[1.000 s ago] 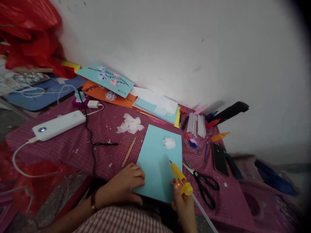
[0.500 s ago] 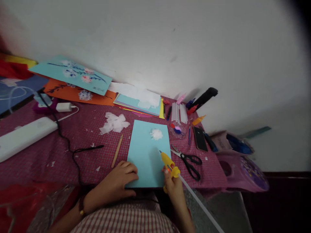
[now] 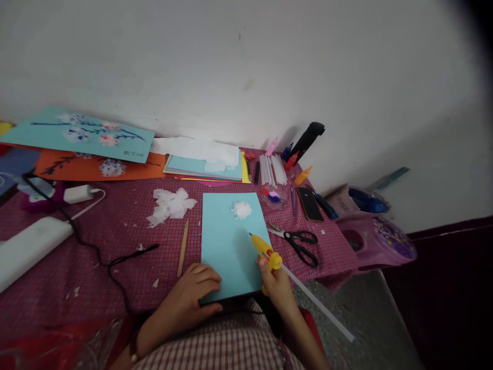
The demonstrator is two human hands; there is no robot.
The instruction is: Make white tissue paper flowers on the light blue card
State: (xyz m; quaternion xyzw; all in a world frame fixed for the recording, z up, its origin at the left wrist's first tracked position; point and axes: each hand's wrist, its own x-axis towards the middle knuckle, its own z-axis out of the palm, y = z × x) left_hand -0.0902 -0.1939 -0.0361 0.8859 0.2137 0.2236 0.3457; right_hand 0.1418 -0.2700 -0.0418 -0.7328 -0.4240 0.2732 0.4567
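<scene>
A sheet of light blue paper (image 3: pixel 227 246) lies in front of me, with a white ruffled paper flower (image 3: pixel 242 209) near its top right. Flat on the sheet's lower left corner rests my left hand (image 3: pixel 196 288), fingers stretched out and holding nothing. My right hand (image 3: pixel 275 282) is wrapped round a yellow hot glue gun (image 3: pixel 264 249) over the paper's right side. Its nozzle points up and left toward the flower, apart from it. A long white glue stick (image 3: pixel 319 306) juts from the gun's back.
Black-handled scissors (image 3: pixel 298 241) lie right of the paper, near a phone (image 3: pixel 310 204). To the left are a wooden stick (image 3: pixel 183 249), white tissue pieces (image 3: pixel 171 204), a black cable (image 3: pixel 98 255) and a power strip (image 3: pixel 36 246). Behind stand glue sticks (image 3: pixel 272 170) and stacked paper (image 3: pixel 204 167).
The camera view has turned a little to the right, so the table's things appear shifted left. Both hands keep their places at the paper, the glue gun still held above it.
</scene>
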